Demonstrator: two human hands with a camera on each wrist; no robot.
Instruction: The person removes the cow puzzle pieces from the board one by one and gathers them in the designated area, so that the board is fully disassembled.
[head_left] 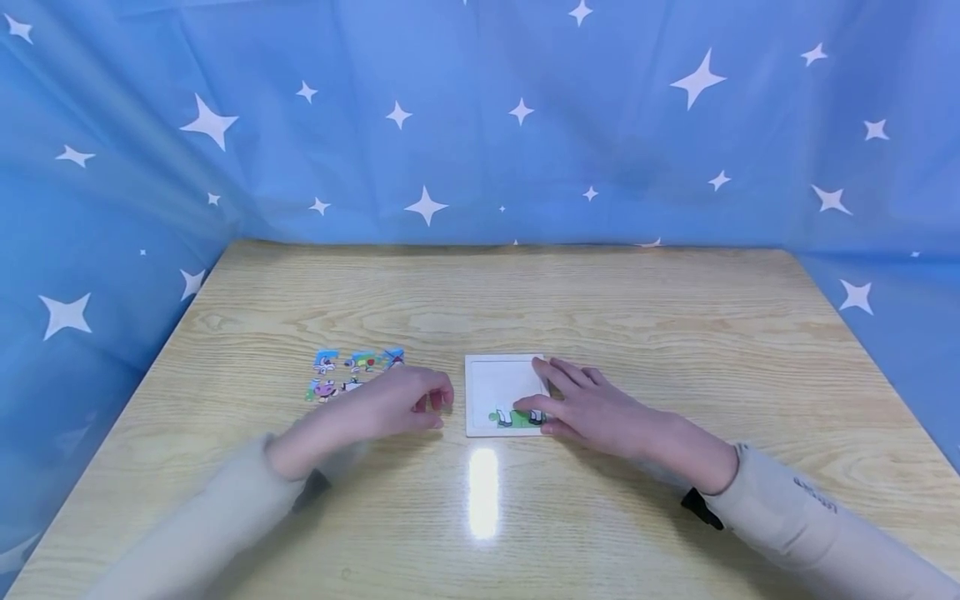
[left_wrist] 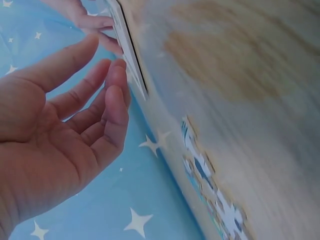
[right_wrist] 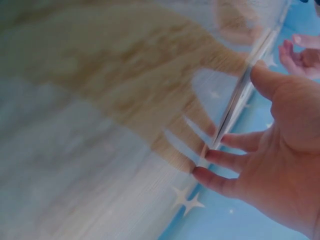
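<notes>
In the head view a white square puzzle tray [head_left: 469, 396] lies at the middle of the table. Green-based puzzle pieces [head_left: 516, 418] sit along its lower right side. My right hand [head_left: 588, 408] rests at the tray's right edge, index finger reaching over those pieces. The right wrist view has its fairly straight, spread fingers at the tray edge [right_wrist: 232, 107]. Left of the tray, my left hand [head_left: 405, 402] hovers with loosely bent fingers and nothing between them. Loose colourful puzzle pieces [head_left: 363, 361] lie beyond that hand, which partly covers them.
The light wooden table [head_left: 637, 308] runs back to a blue curtain [head_left: 480, 150] with white stars. A bright light reflection shines on the tabletop in front of the tray.
</notes>
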